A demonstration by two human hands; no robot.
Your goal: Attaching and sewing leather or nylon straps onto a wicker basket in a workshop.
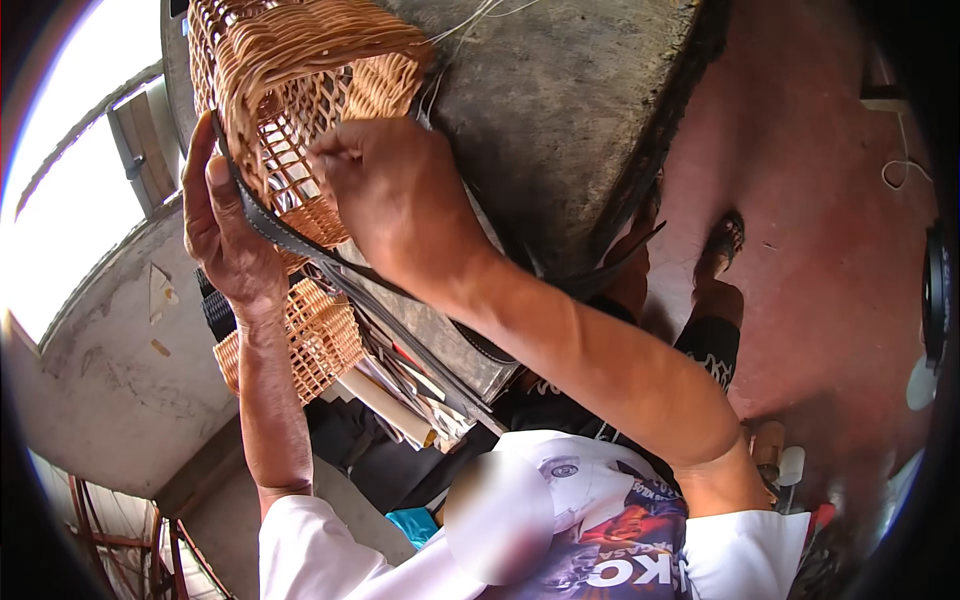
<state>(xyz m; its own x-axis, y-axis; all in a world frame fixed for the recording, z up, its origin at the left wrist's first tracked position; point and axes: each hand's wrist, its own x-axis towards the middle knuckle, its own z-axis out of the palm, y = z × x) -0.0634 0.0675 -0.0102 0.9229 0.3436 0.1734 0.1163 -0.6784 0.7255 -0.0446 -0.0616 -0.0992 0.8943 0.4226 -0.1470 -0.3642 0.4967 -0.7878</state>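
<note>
A brown woven wicker basket [330, 60] lies on its side at the upper left, its opening facing me. My left hand [235, 225] grips the basket's left edge, with the thumb and fingers around a black strap [270, 222] with pale stitching. From there the strap runs down past my right wrist and out to the right, where its pointed end hangs free. At the basket's opening, my right hand [395, 195] is closed in a pinch; its fingertips are partly hidden, and whatever they hold cannot be made out.
The basket rests on a worn grey tabletop [560, 110] with a dark edge. Thin pale strands [465, 22] trail behind it. Below sits a smaller woven wicker piece [325, 340] near several dark strips [400, 350]. A sandaled foot [725, 235] stands on the red floor [800, 260].
</note>
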